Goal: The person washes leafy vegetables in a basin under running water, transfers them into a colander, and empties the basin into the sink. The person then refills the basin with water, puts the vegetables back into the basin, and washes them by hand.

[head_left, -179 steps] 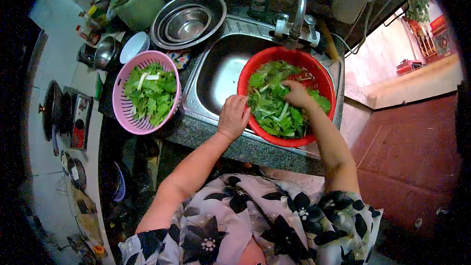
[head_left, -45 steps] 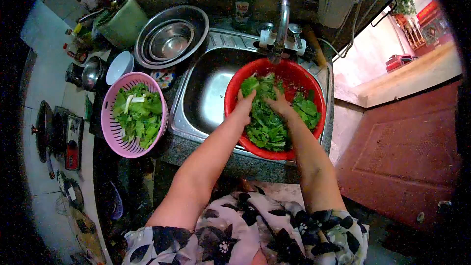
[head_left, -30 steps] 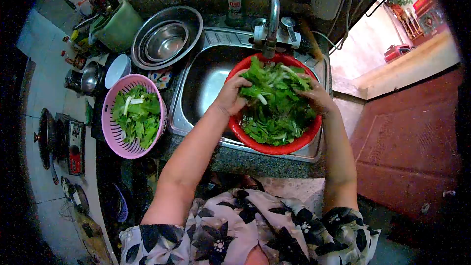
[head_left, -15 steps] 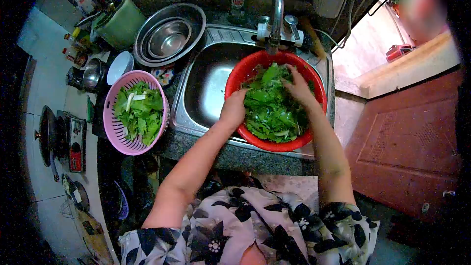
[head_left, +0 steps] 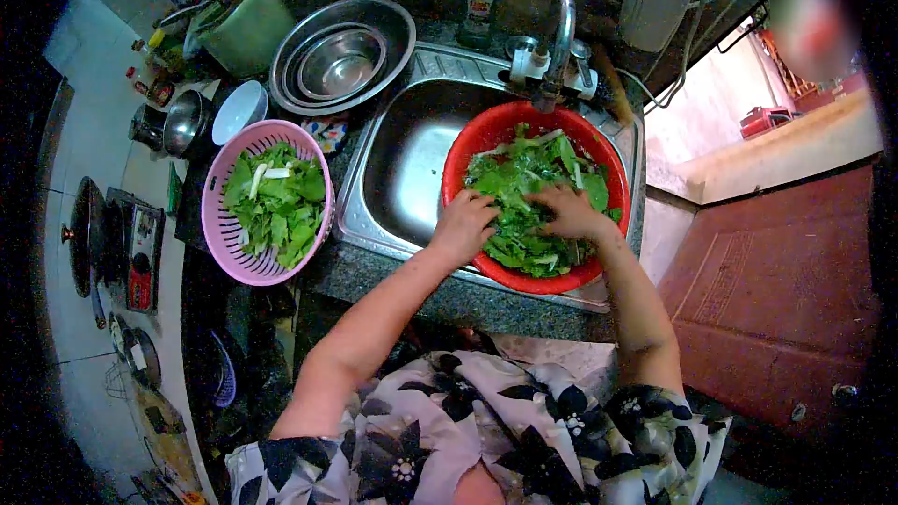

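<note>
A red plastic basin (head_left: pixel 456 164) full of wet leafy greens (head_left: pixel 526 248) sits over the right part of the sink. Near the basin's left inner side, my left hand (head_left: pixel 467 226) rests on the leaves with its fingers apart. My right hand (head_left: pixel 572 213) reaches over the right rim, fingers spread and tips among the greens. Neither hand shows a clear grip on any leaf, though the fingertips are partly hidden. To the left of the sink, a pink colander (head_left: pixel 214 210) holds more greens (head_left: pixel 285 201) with pale stalks on top.
The faucet (head_left: pixel 564 28) arches just behind the basin. Steel sink (head_left: pixel 398 164) shows to its left. Nested metal bowls (head_left: pixel 341 65), a white bowl (head_left: pixel 239 112) and a dish soap bottle (head_left: pixel 479 7) stand around the back. A brown door (head_left: pixel 767 290) is at right.
My right hand has come down and toward the middle of the basin. My left hand has shifted farther in over the leaves. The greens are rearranged, and the view has shifted slightly.
</note>
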A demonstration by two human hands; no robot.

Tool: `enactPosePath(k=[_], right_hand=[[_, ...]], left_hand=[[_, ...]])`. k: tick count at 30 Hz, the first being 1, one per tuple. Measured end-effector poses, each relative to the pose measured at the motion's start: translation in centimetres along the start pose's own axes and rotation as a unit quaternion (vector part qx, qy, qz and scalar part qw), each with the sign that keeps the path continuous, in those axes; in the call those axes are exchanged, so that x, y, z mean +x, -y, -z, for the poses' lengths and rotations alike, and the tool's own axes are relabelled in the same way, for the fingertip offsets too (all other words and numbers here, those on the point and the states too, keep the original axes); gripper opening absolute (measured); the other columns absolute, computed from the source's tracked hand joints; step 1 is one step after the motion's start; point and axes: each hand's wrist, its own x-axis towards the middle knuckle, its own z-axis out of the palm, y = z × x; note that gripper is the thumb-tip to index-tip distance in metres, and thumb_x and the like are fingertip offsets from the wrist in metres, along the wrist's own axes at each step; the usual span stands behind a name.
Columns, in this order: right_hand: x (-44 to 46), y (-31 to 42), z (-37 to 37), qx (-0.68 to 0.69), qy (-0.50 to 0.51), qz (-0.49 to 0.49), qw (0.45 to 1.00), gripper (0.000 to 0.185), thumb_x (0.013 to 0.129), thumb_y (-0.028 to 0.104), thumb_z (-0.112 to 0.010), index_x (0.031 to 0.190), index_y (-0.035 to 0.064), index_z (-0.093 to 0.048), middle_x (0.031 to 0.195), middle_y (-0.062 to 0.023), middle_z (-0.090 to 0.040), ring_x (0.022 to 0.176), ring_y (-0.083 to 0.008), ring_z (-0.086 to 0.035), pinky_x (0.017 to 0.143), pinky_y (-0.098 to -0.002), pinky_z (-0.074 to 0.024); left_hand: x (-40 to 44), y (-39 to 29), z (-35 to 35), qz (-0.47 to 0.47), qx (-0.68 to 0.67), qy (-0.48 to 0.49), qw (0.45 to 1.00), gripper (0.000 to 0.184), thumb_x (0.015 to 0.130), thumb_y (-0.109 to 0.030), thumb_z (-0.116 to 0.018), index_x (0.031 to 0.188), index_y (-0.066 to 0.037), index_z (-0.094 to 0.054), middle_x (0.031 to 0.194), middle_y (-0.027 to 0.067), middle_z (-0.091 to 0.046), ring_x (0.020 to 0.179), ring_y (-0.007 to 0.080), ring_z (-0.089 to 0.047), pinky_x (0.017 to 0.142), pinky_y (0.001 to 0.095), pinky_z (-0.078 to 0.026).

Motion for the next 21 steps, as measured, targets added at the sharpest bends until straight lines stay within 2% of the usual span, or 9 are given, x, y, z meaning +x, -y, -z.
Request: enactPosePath(k=[2,3,4,6,9,12,15,18,21], right_hand=[[-0.9,-0.6,2.1,0.012,0.101,-0.024,0.995,0.051,0.072,0.03,-0.067,0.121,0.0222,-0.054,0.122,-0.0092,-0.053,0.117,-0.0262,-0.046,0.1,-0.0472,-0.0297],[-0.4,-1.3,2.9,0.067,0.125,-0.059,0.988,0.05,0.072,0.024,-0.067,0.12,0.0196,-0.054,0.12,-0.0077,-0.054,0.113,-0.0276,-0.049,0.098,-0.0411,-0.0347],[0.4,-2.9,2.3,0.099,0.081,-0.087,0.988,0.046,0.073,0.02,-0.065,0.118,0.0165,-0.056,0.117,-0.011,-0.056,0.109,-0.0288,-0.052,0.095,-0.0351,-0.0383],[2.8,-5.3,1.4,0.138,-0.072,-0.078,0.985,0.045,0.073,0.018,-0.064,0.117,0.015,-0.056,0.117,-0.0148,-0.055,0.108,-0.0282,-0.052,0.094,-0.0343,-0.0396],[6.2,-6.4,0.4,0.161,-0.204,-0.073,0.963,0.049,0.074,0.021,-0.065,0.121,0.0145,-0.052,0.125,-0.0174,-0.048,0.115,-0.0316,-0.046,0.096,-0.0373,-0.0377],[7.4,-1.5,1.7,0.01,-0.163,-0.207,0.965,0.065,0.076,0.038,-0.065,0.132,0.0155,-0.04,0.135,-0.018,-0.037,0.125,-0.0359,-0.034,0.101,-0.0425,-0.033],[8.9,0.0,0.2,0.058,-0.098,-0.203,0.972,0.081,0.073,0.057,-0.06,0.139,0.0213,-0.028,0.141,-0.019,-0.027,0.13,-0.0389,-0.024,0.103,-0.0489,-0.0273],[11.5,-1.4,-6.0,0.027,-0.08,-0.093,0.992,0.089,0.07,0.068,-0.055,0.141,0.0249,-0.023,0.141,-0.0209,-0.025,0.13,-0.0397,-0.024,0.103,-0.0506,-0.0273],[7.0,3.9,-2.8,0.005,0.066,-0.083,0.994,0.085,0.07,0.059,-0.061,0.139,0.0227,-0.026,0.139,-0.0215,-0.029,0.127,-0.0404,-0.029,0.101,-0.0484,-0.0305]], left_hand=[[-0.2,-0.1,0.0,0.003,-0.024,-0.006,1.0,0.027,0.07,-0.009,-0.065,0.097,-0.005,-0.063,0.112,0.0122,-0.055,0.109,0.0307,-0.045,0.095,0.0393,-0.037],[-0.4,-0.3,0.1,0.022,-0.041,-0.027,0.999,0.028,0.071,-0.008,-0.064,0.098,-0.005,-0.062,0.113,0.013,-0.054,0.109,0.0313,-0.045,0.095,0.0399,-0.036],[-0.6,-0.5,0.3,0.04,-0.058,-0.048,0.996,0.028,0.071,-0.007,-0.064,0.099,-0.004,-0.062,0.114,0.0138,-0.053,0.11,0.032,-0.044,0.095,0.0405,-0.036],[-1.0,-0.8,0.6,0.061,-0.07,-0.091,0.992,0.028,0.072,-0.006,-0.062,0.099,-0.004,-0.061,0.115,0.0145,-0.051,0.111,0.033,-0.043,0.095,0.0415,-0.036],[-1.9,-1.1,1.6,0.083,-0.035,-0.139,0.986,0.027,0.072,-0.004,-0.06,0.099,-0.004,-0.06,0.114,0.0142,-0.051,0.11,0.0343,-0.042,0.096,0.0423,-0.035],[-3.2,-0.2,1.7,0.094,0.023,-0.144,0.985,0.032,0.072,-0.006,-0.061,0.104,-0.005,-0.058,0.115,0.014,-0.05,0.111,0.0354,-0.04,0.096,0.0438,-0.033],[-4.0,-0.2,2.6,0.122,0.017,-0.143,0.982,0.035,0.074,-0.01,-0.062,0.107,-0.005,-0.056,0.116,0.0134,-0.049,0.112,0.0357,-0.038,0.097,0.0444,-0.032],[-4.5,0.9,1.7,0.13,0.034,-0.18,0.974,0.036,0.075,-0.014,-0.062,0.11,-0.004,-0.054,0.117,0.0127,-0.048,0.112,0.0358,-0.037,0.097,0.0444,-0.03],[-4.2,1.0,1.2,0.134,0.045,-0.18,0.973,0.034,0.077,-0.016,-0.06,0.108,-0.003,-0.054,0.114,0.0122,-0.05,0.111,0.0346,-0.039,0.096,0.0443,-0.032]])
